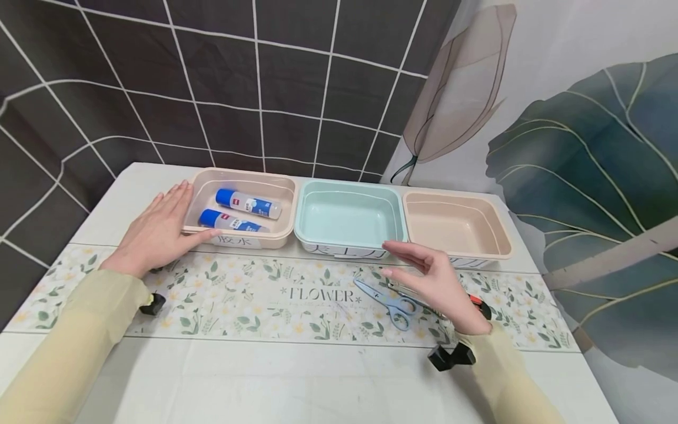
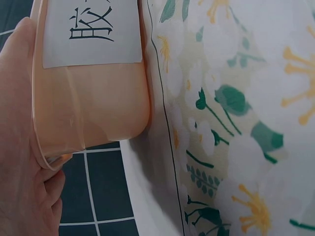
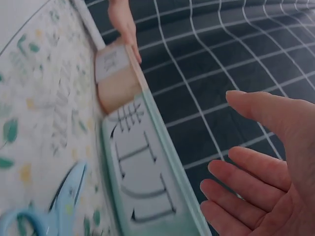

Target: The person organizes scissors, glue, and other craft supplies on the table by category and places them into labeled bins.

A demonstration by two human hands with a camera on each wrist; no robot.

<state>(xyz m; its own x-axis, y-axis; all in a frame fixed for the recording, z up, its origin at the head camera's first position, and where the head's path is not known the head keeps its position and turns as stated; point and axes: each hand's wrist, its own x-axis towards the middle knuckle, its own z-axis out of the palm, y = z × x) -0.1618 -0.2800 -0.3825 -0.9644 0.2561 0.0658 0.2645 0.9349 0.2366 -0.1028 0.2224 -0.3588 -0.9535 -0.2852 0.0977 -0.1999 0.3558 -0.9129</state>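
My left hand (image 1: 159, 227) rests against the left corner of a pinkish bin (image 1: 286, 194), fingers along its side and thumb at the front rim. Inside that bin lie two clear glue bottles (image 1: 249, 204) with blue caps. My right hand (image 1: 431, 280) holds nothing, its fingers slightly bent and thumb apart, close to the front rim of a light blue bin (image 1: 349, 187). Below it on the table lie light blue scissors (image 1: 389, 301), their blades pointing left. A red and black tool (image 1: 479, 306) shows partly behind the right wrist.
A second pinkish bin (image 1: 458, 221) stands at the right end of the row. White labels with dark characters are on the bin fronts, such as this label (image 2: 93, 34). A floral strip (image 1: 238, 300) runs across the white table (image 1: 265, 377), with dark checked cloth (image 1: 222, 76) behind.
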